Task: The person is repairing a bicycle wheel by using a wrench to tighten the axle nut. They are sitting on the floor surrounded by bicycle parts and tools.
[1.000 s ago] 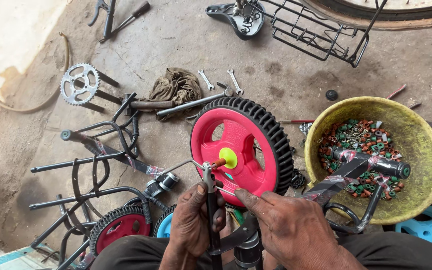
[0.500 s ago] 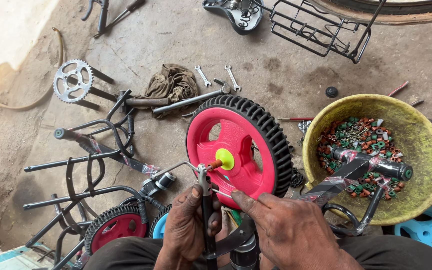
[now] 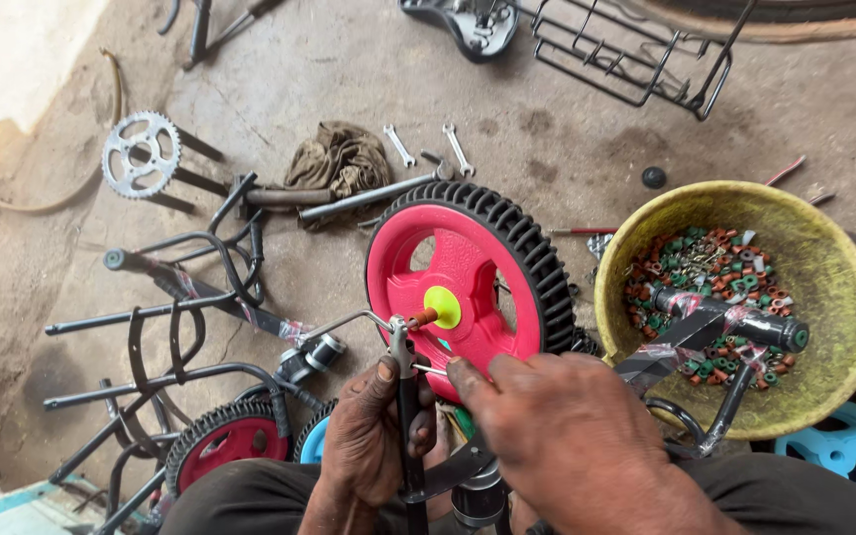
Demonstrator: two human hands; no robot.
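The left hand grips a black tool at the pink wheel just above both hands, while the right hand pinches a thin rod beside it.

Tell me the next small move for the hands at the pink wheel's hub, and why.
Probably keep the left hand steady on the black tool and let the right hand seat the thin metal piece at the hub. The tool's head sits right beside the yellow cap of the pink wheel, and the right fingers already pinch that piece just below it.
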